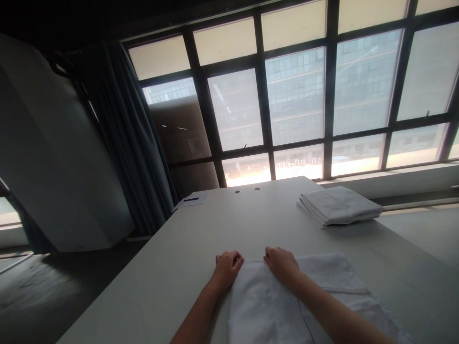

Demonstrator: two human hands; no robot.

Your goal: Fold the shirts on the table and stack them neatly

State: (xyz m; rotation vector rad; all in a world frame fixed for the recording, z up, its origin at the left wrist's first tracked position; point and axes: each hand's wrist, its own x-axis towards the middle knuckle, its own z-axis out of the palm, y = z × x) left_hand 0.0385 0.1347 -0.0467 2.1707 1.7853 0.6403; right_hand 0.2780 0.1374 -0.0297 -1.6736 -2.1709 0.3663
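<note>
A white cloth point(260, 306) with visible seams lies partly folded on the white table point(172, 272), running off the bottom of the view. My left hand point(228, 270) is closed at its far left corner, thumb and fingers pinched together on the edge. Farther right along the same far edge, my right hand point(281, 263) is closed with curled fingers on the cloth. My right forearm crosses over the cloth and hides part of it. The fingertips of the right hand are mostly tucked out of sight.
A stack of folded white cloths point(340, 205) sits near the table's right edge. Paper point(199, 202) with a blue pen point(191, 199) lies at the far left corner. Two round holes are set in the far tabletop. Beyond stand a dark curtain point(125, 129) and large windows.
</note>
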